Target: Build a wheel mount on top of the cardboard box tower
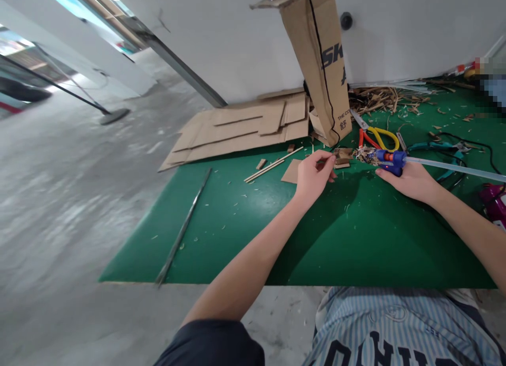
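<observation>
Green tabletop [221,239] spreads before me, its near edge running just in front of my waist. Flat cardboard sheets [237,126] lie at its far left corner, poking out past the left edge, and a tall cardboard box [334,92] stands on end near the far edge. My right hand [411,182] is wrapped round a blue glue gun [391,161], which sits right of the middle, closer to the far edge than the near one. Its long axis runs nearly parallel to the near edge: the debris-crusted nozzle points toward the left edge, and a clear glue stick [454,166] trails from its back toward the right edge. Scissors [379,136] rest behind the gun, toward the far edge. Two thin wooden sticks [272,165] lie left of my left hand [314,172], slanting from the far edge toward the left. Smallest is the brown cardboard piece [343,156], right before the nozzle; my left fingertips meet at its side, though I cannot tell whether they pinch it, nor which way it runs. I judge the cutting well along and the gun loaded; the gluing looks early, with most joining left.
</observation>
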The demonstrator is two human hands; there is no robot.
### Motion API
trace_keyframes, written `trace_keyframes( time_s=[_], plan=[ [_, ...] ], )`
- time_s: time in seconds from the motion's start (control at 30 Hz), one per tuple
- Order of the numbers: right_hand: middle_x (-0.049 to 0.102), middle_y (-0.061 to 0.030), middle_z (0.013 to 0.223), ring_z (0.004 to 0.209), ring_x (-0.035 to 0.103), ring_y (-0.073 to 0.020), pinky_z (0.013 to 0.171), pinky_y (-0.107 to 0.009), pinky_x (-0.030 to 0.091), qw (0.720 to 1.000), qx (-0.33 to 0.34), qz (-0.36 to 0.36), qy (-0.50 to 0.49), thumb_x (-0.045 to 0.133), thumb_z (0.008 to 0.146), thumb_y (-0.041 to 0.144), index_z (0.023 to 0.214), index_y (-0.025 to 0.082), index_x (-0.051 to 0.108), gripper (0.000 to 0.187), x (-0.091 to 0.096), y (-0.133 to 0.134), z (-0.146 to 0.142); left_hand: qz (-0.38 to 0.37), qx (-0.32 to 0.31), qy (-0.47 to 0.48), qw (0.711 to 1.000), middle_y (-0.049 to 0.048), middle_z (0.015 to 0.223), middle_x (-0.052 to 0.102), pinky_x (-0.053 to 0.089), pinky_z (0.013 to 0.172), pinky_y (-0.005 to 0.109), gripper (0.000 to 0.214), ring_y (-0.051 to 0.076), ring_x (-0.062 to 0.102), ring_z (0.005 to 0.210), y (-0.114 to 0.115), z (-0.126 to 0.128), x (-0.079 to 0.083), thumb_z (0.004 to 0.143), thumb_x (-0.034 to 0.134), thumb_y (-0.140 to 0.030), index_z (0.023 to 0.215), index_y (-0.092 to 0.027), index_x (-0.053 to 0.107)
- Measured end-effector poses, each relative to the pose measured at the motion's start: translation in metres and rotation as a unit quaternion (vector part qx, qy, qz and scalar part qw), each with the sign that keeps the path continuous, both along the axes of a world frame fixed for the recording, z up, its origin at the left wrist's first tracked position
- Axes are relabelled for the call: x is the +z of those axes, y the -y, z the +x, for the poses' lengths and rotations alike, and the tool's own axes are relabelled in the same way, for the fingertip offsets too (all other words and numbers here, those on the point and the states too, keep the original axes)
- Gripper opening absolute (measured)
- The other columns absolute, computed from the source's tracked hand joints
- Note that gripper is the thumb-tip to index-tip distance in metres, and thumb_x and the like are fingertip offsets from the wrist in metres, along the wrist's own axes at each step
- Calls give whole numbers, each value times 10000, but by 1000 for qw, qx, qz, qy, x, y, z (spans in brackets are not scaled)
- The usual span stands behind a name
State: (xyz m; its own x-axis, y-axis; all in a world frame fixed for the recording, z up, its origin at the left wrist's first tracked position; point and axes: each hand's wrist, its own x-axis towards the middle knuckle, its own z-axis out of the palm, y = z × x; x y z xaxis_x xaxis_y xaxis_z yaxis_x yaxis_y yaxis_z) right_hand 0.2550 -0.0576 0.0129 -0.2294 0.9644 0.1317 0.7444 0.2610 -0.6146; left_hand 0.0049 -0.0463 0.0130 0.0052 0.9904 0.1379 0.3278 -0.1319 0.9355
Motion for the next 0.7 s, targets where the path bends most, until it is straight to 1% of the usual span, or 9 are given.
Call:
trace_keyframes(
  time_s=[0.07, 0.13, 0.23, 0.33, 0.43, 0.57, 0.7],
  plan=[
    [767, -88, 1095, 1033, 693, -330, 889, -455, 548, 1000, 3, 8, -7, 567, 905, 535, 1149, 222, 729, 429, 1, 1, 0, 5, 1, 0, 1000, -30, 558, 593, 540, 484, 215, 98, 116, 609, 499, -1, 0, 0, 894, 602, -236, 817, -183, 629],
    [767, -80, 1100, 1032, 695, -326, 891, -446, 547, 1000, -1, 0, -11, 557, 910, 537, 1143, 228, 732, 425, 2, 2, 0, 9, 4, 2, 1000, -33, 550, 591, 542, 484, 214, 95, 116, 606, 495, -1, -1, -1, 893, 603, -238, 820, -185, 633],
    [766, -78, 1101, 1030, 699, -320, 883, -431, 551, 1000, 2, -11, -17, 549, 912, 546, 1125, 229, 740, 426, 1, 2, 0, 9, 2, 2, 1000, -33, 547, 589, 528, 476, 203, 96, 109, 599, 483, -1, -1, -1, 890, 606, -235, 814, -184, 634],
    [769, -82, 1083, 1027, 701, -320, 880, -426, 554, 1000, 10, -8, -21, 557, 911, 533, 1110, 226, 742, 410, 1, 2, 0, 10, -3, 0, 1000, -28, 558, 592, 513, 471, 192, 110, 104, 602, 483, 0, 0, 0, 888, 610, -233, 794, -179, 631],
    [774, -80, 1046, 1012, 705, -320, 879, -424, 557, 999, 19, -1, -29, 572, 906, 501, 1057, 226, 746, 359, 3, 2, -2, 10, -3, -6, 1000, -26, 565, 591, 507, 468, 188, 113, 100, 599, 480, 0, 1, -1, 886, 610, -233, 789, -176, 627],
    [777, -73, 939, 925, 716, -306, 837, -414, 567, 999, 12, -7, -49, 611, 875, 466, 925, 229, 740, 275, 4, 3, -5, 12, -7, -13, 1000, -23, 577, 592, 520, 470, 190, 109, 103, 602, 492, -1, 1, -5, 883, 608, -250, 807, -174, 628],
    [766, -69, 882, 859, 718, -286, 804, -404, 567, 998, 13, -8, -53, 613, 858, 489, 856, 228, 720, 283, 3, 3, -5, 18, -13, -16, 1000, -20, 587, 599, 517, 470, 185, 117, 98, 597, 486, -2, 0, -9, 876, 613, -268, 810, -174, 633]
  ],
)
